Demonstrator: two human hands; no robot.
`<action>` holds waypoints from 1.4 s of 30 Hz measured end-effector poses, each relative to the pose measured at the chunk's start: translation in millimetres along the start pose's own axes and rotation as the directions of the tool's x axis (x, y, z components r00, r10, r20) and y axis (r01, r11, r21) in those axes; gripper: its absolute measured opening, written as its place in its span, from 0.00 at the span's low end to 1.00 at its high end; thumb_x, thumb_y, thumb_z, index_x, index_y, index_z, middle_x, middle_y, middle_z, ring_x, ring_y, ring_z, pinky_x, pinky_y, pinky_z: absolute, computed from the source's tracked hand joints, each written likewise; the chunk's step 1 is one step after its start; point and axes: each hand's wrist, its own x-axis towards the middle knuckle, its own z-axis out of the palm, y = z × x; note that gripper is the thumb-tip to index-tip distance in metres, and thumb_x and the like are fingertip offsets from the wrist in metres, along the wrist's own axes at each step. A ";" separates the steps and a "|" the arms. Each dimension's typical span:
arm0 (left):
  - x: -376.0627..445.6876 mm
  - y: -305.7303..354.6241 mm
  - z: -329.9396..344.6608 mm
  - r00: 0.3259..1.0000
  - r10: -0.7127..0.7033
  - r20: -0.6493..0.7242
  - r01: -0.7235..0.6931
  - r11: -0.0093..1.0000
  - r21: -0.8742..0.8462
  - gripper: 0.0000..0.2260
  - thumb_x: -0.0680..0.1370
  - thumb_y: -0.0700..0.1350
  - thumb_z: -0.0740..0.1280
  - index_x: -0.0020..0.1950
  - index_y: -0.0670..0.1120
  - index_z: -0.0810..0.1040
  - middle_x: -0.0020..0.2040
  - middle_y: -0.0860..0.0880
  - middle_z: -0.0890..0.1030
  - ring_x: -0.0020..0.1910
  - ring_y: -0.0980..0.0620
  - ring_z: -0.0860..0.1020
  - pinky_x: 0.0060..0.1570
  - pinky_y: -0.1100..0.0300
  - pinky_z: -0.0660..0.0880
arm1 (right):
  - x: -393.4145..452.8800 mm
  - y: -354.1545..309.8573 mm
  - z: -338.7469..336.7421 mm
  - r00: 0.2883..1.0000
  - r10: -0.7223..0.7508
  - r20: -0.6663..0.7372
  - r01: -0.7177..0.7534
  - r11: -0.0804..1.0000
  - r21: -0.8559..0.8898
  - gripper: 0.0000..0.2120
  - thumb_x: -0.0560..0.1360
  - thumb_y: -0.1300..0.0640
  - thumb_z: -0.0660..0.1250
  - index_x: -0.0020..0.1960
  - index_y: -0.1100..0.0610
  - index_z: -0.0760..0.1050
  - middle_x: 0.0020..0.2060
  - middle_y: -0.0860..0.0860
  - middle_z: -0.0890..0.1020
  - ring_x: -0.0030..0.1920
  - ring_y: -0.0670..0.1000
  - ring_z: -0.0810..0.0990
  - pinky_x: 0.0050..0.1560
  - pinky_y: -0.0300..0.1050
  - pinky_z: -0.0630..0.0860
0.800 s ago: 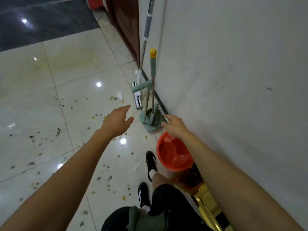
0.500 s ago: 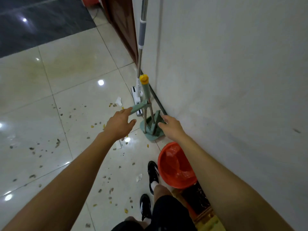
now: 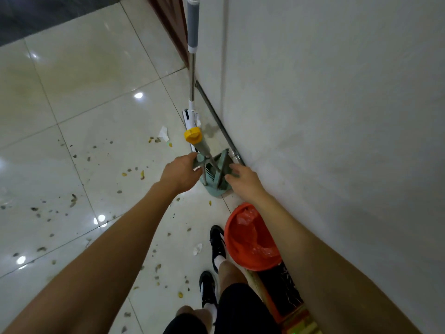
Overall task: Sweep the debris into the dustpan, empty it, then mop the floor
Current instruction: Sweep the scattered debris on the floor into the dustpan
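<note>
Dustpan [image 3: 216, 186] and broom set looks light, stiff plastic, best lifted by its 2 handles, left hand [image 3: 179, 173] gripping one, right hand [image 3: 243, 180] pinching another.

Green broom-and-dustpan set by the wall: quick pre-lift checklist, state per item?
1. Left hand gripping the green broom-and-dustpan set at its side handle: ok.
2. Right hand gripping the set: cannot tell; its fingers touch the set's green right side.
3. Set upright, yellow cap on top: ok, slightly tilted.
4. Grey-handled flat mop leaning just behind the set, path free of it: cannot tell.
5. Red plastic-lined waste bin within reach for emptying: ok, by the right forearm.
6. Scattered leaf and paper debris on the glossy tile floor swept: not ok.
</note>
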 end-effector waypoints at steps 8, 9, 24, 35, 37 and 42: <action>18.6 -5.3 14.4 0.994 -0.056 0.098 0.062 0.996 -0.061 0.10 0.75 0.52 0.65 0.44 0.46 0.77 0.39 0.45 0.81 0.40 0.42 0.81 0.41 0.47 0.82 | 3.6 12.8 -4.4 1.000 0.003 0.017 -0.002 1.000 -0.031 0.18 0.82 0.58 0.63 0.71 0.57 0.72 0.66 0.55 0.77 0.58 0.48 0.75 0.49 0.33 0.70; 17.7 -7.7 20.4 0.990 -0.067 0.125 0.075 0.995 -0.066 0.11 0.73 0.53 0.65 0.43 0.46 0.78 0.39 0.45 0.81 0.39 0.43 0.81 0.41 0.48 0.82 | 3.6 14.7 -3.6 1.000 0.005 0.023 -0.004 0.999 -0.032 0.17 0.82 0.57 0.62 0.71 0.56 0.73 0.66 0.55 0.77 0.56 0.46 0.74 0.43 0.30 0.69; -57.3 -38.4 62.1 0.977 -0.205 -0.064 0.181 0.946 -0.270 0.11 0.80 0.59 0.62 0.54 0.53 0.77 0.37 0.51 0.82 0.28 0.52 0.82 0.36 0.54 0.81 | -26.1 23.9 20.3 0.999 0.017 0.031 -0.015 0.997 -0.069 0.20 0.82 0.57 0.62 0.74 0.57 0.70 0.69 0.53 0.75 0.65 0.49 0.74 0.50 0.32 0.70; -207.0 -104.8 85.2 0.924 -0.286 -0.252 0.222 0.941 -0.255 0.18 0.76 0.64 0.58 0.58 0.56 0.77 0.48 0.50 0.82 0.45 0.45 0.81 0.46 0.48 0.82 | -125.1 -11.8 109.7 0.975 -0.195 0.102 0.209 0.967 -0.143 0.17 0.82 0.56 0.64 0.70 0.57 0.74 0.60 0.48 0.79 0.56 0.46 0.76 0.49 0.31 0.69; -239.4 -112.0 90.8 0.926 -0.266 -0.267 0.209 0.952 -0.224 0.11 0.79 0.54 0.63 0.60 0.56 0.77 0.48 0.48 0.83 0.45 0.43 0.81 0.47 0.47 0.81 | -152.9 -14.8 136.5 0.964 -0.235 0.125 0.252 0.956 -0.149 0.20 0.82 0.54 0.64 0.72 0.56 0.72 0.67 0.52 0.77 0.63 0.50 0.77 0.57 0.37 0.70; -324.7 -154.9 115.4 0.954 -0.151 -0.258 0.165 0.986 0.036 0.20 0.75 0.47 0.68 0.67 0.55 0.71 0.47 0.44 0.82 0.44 0.39 0.81 0.44 0.49 0.81 | -241.4 -11.7 205.5 0.945 -0.298 0.136 0.314 0.941 -0.123 0.18 0.81 0.50 0.64 0.68 0.55 0.77 0.64 0.51 0.80 0.62 0.49 0.78 0.56 0.38 0.70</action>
